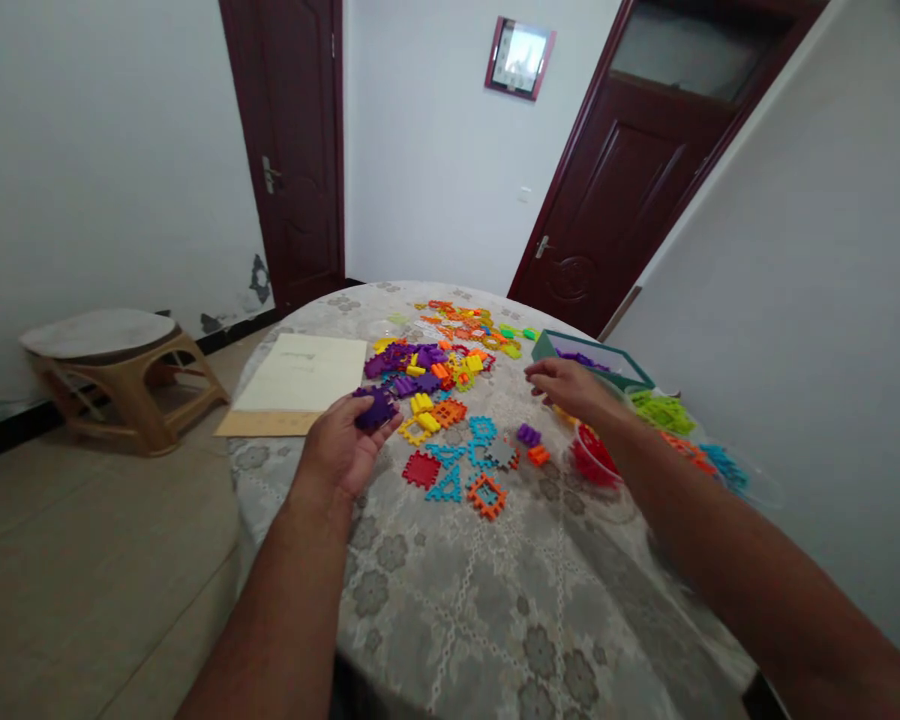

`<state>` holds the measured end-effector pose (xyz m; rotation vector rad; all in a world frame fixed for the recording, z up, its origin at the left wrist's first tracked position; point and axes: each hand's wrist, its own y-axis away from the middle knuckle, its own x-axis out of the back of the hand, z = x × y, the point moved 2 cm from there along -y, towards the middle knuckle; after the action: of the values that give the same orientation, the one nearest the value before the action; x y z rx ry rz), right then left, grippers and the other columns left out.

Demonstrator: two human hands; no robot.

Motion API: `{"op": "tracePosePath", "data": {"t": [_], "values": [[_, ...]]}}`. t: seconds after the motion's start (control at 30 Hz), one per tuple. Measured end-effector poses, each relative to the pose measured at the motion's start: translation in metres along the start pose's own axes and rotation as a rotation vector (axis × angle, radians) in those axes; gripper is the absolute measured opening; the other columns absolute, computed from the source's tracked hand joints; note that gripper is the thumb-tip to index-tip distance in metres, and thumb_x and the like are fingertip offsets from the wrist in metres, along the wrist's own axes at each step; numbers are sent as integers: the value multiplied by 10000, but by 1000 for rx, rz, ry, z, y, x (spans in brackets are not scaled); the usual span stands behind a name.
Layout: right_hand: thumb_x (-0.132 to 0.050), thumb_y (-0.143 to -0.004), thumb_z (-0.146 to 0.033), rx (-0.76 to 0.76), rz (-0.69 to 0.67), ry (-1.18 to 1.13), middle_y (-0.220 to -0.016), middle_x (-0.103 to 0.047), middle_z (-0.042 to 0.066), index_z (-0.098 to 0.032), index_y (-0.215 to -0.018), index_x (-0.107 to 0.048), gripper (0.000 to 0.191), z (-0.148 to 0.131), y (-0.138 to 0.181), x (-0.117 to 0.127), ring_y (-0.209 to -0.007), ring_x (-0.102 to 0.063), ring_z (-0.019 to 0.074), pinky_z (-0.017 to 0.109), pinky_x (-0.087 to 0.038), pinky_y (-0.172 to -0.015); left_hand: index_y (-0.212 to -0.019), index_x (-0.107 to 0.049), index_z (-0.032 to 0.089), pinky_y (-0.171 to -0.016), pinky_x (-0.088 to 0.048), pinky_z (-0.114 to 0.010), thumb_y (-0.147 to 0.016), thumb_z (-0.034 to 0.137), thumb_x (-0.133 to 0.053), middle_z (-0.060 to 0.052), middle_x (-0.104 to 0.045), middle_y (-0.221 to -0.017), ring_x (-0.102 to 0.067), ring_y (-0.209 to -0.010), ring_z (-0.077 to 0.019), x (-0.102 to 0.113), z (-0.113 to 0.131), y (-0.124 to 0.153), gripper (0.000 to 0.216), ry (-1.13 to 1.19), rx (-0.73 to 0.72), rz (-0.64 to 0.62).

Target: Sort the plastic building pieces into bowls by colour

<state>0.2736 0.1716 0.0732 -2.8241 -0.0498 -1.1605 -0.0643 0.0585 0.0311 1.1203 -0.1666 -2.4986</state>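
Observation:
My left hand (343,447) grips dark purple interlocking toy pieces (376,408) with notched edges, thumb on top and fingers underneath. My right hand (559,383) hovers by the near side of a green-rimmed box (600,349) that has purple pieces inside. Its fingers are loosely bent and apart, with nothing visible in them. Between the hands lie a red square piece (421,469), blue triangular pieces (444,487), a grey piece (501,454), an orange square frame (487,496) and yellow pieces (420,428). A purple pile (401,362) sits behind my left hand.
A round table with a patterned cloth (420,570) bears everything. Cardboard with pale paper (300,372) lies at its left. More orange and yellow pieces (465,325) are spread at the back. Tubs of red (594,458), green (661,411) and blue pieces (724,467) stand right. A stool (127,375) is left.

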Motion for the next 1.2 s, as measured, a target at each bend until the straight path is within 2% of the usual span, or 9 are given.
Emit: {"op": "tracePosePath", "data": {"t": [0.1, 0.2, 0.27, 0.37, 0.57, 0.7, 0.9, 1.0, 1.2], "values": [[-609, -954, -220, 168, -106, 94, -1077, -784, 80, -190, -1131, -765, 238, -28, 18, -55, -910, -721, 194, 277, -553, -755, -871, -649, 157, -772, -660, -385, -765, 63, -614, -62, -727, -859, -718, -805, -193, 2, 2, -1, 146, 18, -7, 6], [-614, -975, -261, 336, -134, 233, -1120, -782, 77, -197, -1128, -767, 226, -54, 33, -106, -1010, -714, 210, 310, -527, -907, -867, -648, 156, -758, -656, -377, -767, 69, -623, -57, -722, -840, -712, -786, -190, 4, 2, -2, 135, 27, -5, -7], [-617, -989, -297, 366, -130, 329, -1191, -765, 104, -188, -1171, -749, 249, -67, 37, -133, -1089, -699, 229, 319, -501, -968, -867, -651, 155, -753, -655, -374, -762, 69, -625, -54, -721, -827, -711, -777, -188, 5, 2, -2, 139, 31, -10, -17], [-634, -990, -367, 303, -128, 491, -1289, -722, 153, -172, -1274, -698, 351, -77, 37, -161, -1165, -674, 264, 337, -483, -993, -861, -651, 145, -737, -653, -368, -758, 61, -614, -58, -721, -811, -710, -757, -188, 5, 5, -1, 138, 41, -23, -10], [-611, -962, -292, 298, -155, 560, -1298, -705, 162, -157, -1349, -659, 413, -70, 35, -177, -1172, -660, 263, 311, -466, -986, -867, -657, 142, -707, -655, -363, -767, 52, -608, -67, -725, -824, -711, -758, -194, 8, 11, 2, 143, 75, -40, -12], [-604, -933, -269, 305, -165, 492, -1198, -745, 133, -149, -1218, -739, 337, -61, 33, -172, -1102, -672, 248, 308, -474, -960, -863, -664, 148, -696, -655, -357, -751, 48, -618, -61, -723, -826, -702, -743, -185, 11, 14, 3, 157, 99, -56, -4], [-601, -940, -301, 295, 49, 394, -1116, -751, 100, -152, -1188, -751, 326, -70, 11, -167, -1029, -666, 232, 315, -495, -931, -860, -678, 151, -720, -657, -361, -748, 55, -621, -64, -717, -829, -701, -754, -184, 13, 15, 2, 159, 117, -79, 1], [-587, -954, -289, 342, 34, 412, -1133, -745, 103, -165, -1190, -744, 309, -77, 1, -181, -1071, -658, 240, 326, -493, -969, -861, -678, 154, -722, -655, -364, -738, 59, -628, -60, -716, -827, -694, -750, -182, 12, 13, 1, 164, 106, -83, -9], [-622, -984, -364, 345, -68, 585, -1230, -677, 183, -141, -1290, -666, 381, -83, 2, -213, -1134, -657, 293, 367, -498, -990, -869, -675, 154, -722, -647, -352, -724, 78, -648, -54, -721, -837, -688, -762, -177, 12, 11, 2, 166, 94, -86, -32]]}}
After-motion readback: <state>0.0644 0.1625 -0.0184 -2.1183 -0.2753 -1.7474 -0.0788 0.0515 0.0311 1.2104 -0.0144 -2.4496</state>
